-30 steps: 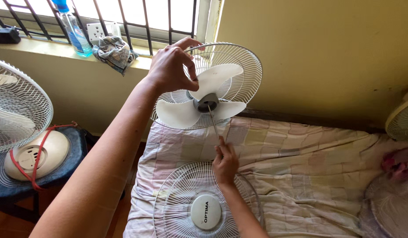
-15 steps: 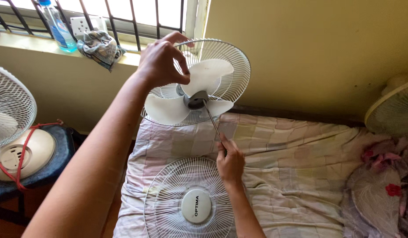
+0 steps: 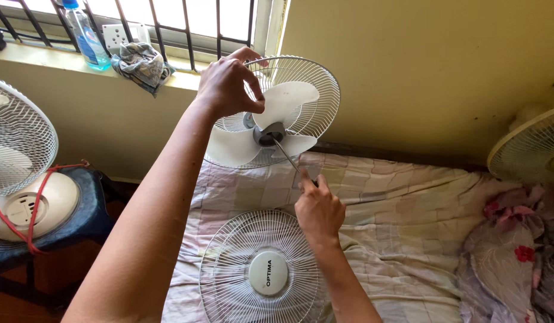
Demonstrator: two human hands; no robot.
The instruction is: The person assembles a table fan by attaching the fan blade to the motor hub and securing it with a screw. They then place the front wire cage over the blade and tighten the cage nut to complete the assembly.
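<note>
Clearly, left hand [image 3: 229, 87] grips the fan blade [image 3: 271, 122] above the bed [image 3: 396, 215]; right hand [image 3: 317, 209] closed on the screwdriver [image 3: 287, 155] at the blade's hub. A slipping tip could gouge the plastic.

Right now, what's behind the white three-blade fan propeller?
The round white wire rear guard, gripped at its rim by the left hand. The grey hub and the white three-blade fan propeller cover the motor and guard centre.

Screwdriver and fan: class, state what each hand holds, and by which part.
Right hand holds the screwdriver by its handle; left hand holds a white fan blade, fingers over the rear guard's rim.
</note>
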